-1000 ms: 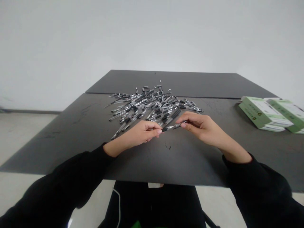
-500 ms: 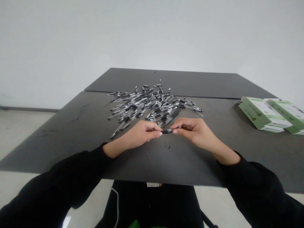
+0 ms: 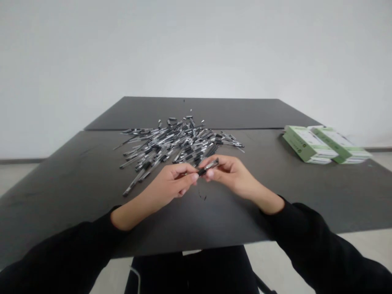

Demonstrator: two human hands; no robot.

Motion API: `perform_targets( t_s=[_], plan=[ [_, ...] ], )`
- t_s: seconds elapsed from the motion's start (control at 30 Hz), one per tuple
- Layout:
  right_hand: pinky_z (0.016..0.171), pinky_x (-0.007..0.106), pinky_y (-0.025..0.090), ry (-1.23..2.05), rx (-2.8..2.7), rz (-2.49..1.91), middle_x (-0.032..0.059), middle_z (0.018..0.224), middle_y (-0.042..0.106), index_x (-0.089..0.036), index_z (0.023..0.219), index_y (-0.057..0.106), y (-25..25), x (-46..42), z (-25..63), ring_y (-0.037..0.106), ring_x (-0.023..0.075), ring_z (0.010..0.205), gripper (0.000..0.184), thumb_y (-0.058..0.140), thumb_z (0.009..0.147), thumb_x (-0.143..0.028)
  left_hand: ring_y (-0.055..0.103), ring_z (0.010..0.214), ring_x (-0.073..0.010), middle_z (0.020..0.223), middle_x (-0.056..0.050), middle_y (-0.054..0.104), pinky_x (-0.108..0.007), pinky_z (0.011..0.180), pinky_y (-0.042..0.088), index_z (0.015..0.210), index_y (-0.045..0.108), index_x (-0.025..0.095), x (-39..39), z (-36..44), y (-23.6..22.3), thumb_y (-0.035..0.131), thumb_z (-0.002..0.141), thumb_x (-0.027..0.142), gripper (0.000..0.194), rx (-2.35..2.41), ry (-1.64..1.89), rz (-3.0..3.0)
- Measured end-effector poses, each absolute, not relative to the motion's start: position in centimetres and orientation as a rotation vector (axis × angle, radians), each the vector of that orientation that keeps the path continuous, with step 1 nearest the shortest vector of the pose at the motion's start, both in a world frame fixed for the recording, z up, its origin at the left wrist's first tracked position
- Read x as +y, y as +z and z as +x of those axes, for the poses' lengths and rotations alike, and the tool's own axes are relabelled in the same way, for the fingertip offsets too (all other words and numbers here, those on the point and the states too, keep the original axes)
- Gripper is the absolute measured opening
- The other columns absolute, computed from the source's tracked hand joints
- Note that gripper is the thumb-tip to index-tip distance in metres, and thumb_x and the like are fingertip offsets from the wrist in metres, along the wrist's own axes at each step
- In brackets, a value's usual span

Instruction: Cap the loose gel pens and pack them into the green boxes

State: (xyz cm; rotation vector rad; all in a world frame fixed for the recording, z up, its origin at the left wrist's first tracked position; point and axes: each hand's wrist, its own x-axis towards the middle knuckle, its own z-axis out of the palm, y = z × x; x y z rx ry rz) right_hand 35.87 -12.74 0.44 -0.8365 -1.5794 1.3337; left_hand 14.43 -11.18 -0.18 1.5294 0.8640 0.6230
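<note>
A black and clear pen (image 3: 208, 166) is held between both hands just above the dark table (image 3: 76, 171). My left hand (image 3: 170, 185) pinches its near end with thumb and fingers closed. My right hand (image 3: 231, 175) grips the other end, fingers curled round it. The two hands touch at the fingertips. Right behind them lies a wide pile of several similar pens (image 3: 177, 143), spread flat on the table.
Two green and white boxes (image 3: 321, 143) lie side by side at the right of the table. A second dark table (image 3: 232, 112) joins on behind. A small dark scratch or scrap (image 3: 202, 196) shows on the tabletop below the hands. A white wall stands behind.
My hands have come closer together along the pen, so less of it shows between them. The view has shifted, moving the pile and boxes leftward in the picture.
</note>
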Motion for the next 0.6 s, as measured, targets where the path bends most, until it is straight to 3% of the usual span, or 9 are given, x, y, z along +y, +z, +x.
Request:
perform_targets(
  t_s=[0.17,0.23,0.3,0.33,0.47,0.6],
  plan=[
    [0.073,0.03,0.052,1.35,-1.599,-0.725,0.0002,0.078,0.066,-0.018,0.088,0.068,0.2,-13.8,34.8,0.062,0.0144,0.073,0.045,0.072,0.083,-0.062,0.052,0.055,-0.0114,0.063,0.002,0.057,-0.024,0.054,0.044,0.082,0.062,0.019,-12.0,15.7,-1.0,0.064,0.09,0.05,0.032,0.874,0.652,1.529],
    [0.068,0.028,0.05,1.189,-1.607,-0.804,-0.0001,0.076,0.063,-0.019,0.087,0.064,0.7,-14.2,36.0,0.06,0.0138,0.069,0.044,0.066,0.089,-0.062,0.065,0.077,-0.0179,0.085,-0.005,0.07,-0.028,0.068,0.053,0.096,0.067,0.02,-12.1,16.0,-1.7,0.064,0.089,0.051,0.032,0.875,0.658,1.576],
    [0.06,0.026,0.045,0.973,-1.591,-0.992,-0.0011,0.073,0.061,-0.02,0.085,0.059,1.7,-14.3,38.6,0.056,0.0123,0.061,0.04,0.056,0.096,-0.058,0.067,0.098,-0.0229,0.105,-0.009,0.073,-0.031,0.08,0.054,0.108,0.069,0.022,-12.1,16.2,-2.3,0.062,0.091,0.05,0.034,0.932,0.681,1.595],
    [0.058,0.026,0.043,0.863,-1.591,-1.123,-0.0017,0.07,0.06,-0.02,0.083,0.057,2.2,-14.2,40.3,0.053,0.0118,0.058,0.037,0.053,0.099,-0.054,0.067,0.1,-0.0237,0.105,-0.009,0.074,-0.032,0.081,0.055,0.108,0.069,0.022,-12.1,16.3,-2.5,0.06,0.092,0.05,0.034,0.96,0.673,1.596],
    [0.06,0.028,0.038,0.389,-1.709,-1.799,0.0026,0.064,0.062,-0.021,0.072,0.051,3.1,-11.8,48.2,0.059,0.0162,0.061,0.032,0.053,0.1,-0.036,0.063,0.067,-0.0206,0.068,-0.004,0.068,-0.03,0.064,0.052,0.078,0.071,0.022,-12.1,17.0,-2.4,0.059,0.087,0.053,0.034,0.969,0.456,1.704],
    [0.072,0.03,0.044,0.099,-1.772,-2.218,0.0173,0.091,0.075,-0.016,0.082,0.064,1.6,-8.5,54.0,0.07,0.0264,0.089,0.024,0.057,0.098,-0.033,0.062,0.064,-0.0194,0.065,-0.002,0.066,-0.027,0.062,0.052,0.072,0.069,0.023,-12.4,17.7,-2.6,0.056,0.087,0.052,0.035,0.974,0.375,1.915]
  ],
)
